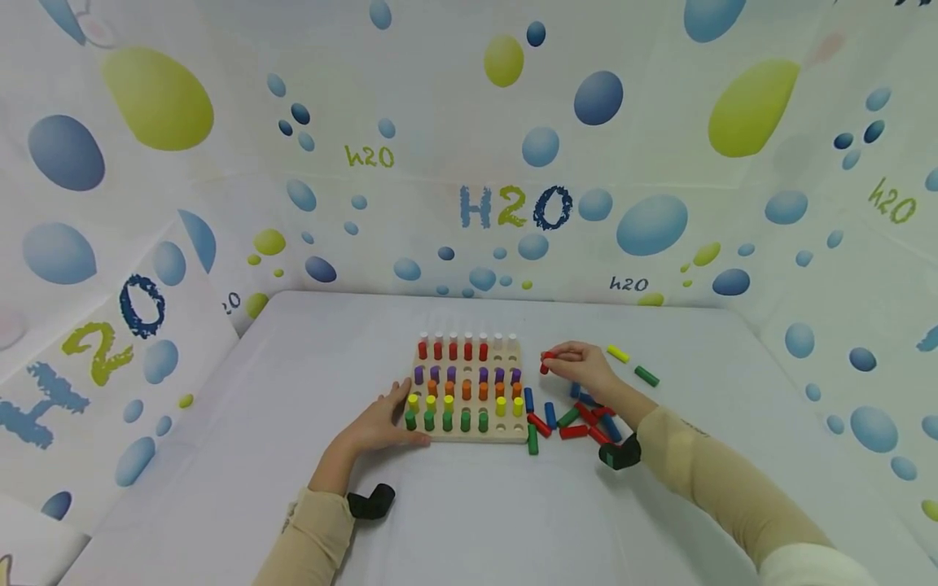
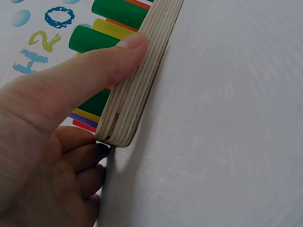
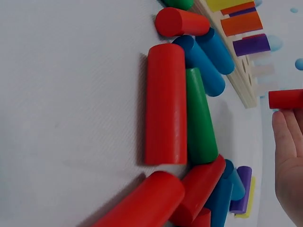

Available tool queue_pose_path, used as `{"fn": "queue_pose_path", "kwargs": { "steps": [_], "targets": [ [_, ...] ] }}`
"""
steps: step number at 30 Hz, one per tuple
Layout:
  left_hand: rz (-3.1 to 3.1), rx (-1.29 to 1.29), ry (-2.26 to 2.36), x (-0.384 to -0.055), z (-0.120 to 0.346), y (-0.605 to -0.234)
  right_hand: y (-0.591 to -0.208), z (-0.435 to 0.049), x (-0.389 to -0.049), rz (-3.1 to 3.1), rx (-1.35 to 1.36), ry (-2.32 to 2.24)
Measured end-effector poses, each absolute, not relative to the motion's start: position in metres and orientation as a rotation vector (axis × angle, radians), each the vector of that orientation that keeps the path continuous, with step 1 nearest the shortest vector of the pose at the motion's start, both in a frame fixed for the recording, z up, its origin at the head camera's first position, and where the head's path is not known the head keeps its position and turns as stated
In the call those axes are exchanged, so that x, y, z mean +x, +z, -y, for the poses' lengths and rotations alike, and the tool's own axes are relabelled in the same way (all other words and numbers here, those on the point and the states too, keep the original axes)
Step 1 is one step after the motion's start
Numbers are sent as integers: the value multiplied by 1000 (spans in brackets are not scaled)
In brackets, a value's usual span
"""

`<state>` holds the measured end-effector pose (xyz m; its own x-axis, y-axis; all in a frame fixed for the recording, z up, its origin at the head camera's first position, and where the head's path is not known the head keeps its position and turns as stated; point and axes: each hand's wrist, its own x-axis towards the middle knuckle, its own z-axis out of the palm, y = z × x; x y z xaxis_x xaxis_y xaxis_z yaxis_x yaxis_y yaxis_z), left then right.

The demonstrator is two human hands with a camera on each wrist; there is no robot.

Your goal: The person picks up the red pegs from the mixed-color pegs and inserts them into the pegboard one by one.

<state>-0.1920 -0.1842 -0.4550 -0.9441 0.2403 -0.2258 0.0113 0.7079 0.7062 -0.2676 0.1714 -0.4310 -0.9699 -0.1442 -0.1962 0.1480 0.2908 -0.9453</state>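
Observation:
My left hand [image 1: 377, 423] grips the left front corner of a wooden pegboard [image 1: 469, 438]. In the left wrist view, the thumb presses on the board's layered edge [image 2: 146, 78], and the other fingers curl at its side. White, red, purple, orange, yellow and green pegs stand in rows. Bare holes show at the right of the red and green rows, and gaps in the purple and yellow rows. To the right of the board, my right hand [image 1: 586, 366] pinches a red peg [image 1: 545, 363] above the table. In the right wrist view, that peg [image 3: 285, 99] lies at the fingertips.
Loose red, blue and green pegs lie in a heap right of the board, including a red peg [image 1: 574, 432] and a blue peg [image 1: 550, 415]. Farther back are a yellow peg [image 1: 618, 353] and a green peg [image 1: 647, 375]. A white cloth [image 1: 498, 513] covers the table.

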Motion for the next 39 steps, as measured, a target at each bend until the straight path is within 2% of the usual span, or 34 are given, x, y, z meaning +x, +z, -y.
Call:
{"fn": "queue_pose_path", "kwargs": {
  "steps": [39],
  "targets": [
    [-2608, 186, 1085, -193, 184, -454, -426, -108, -288, -2230, -56, -1914]
  ]
}}
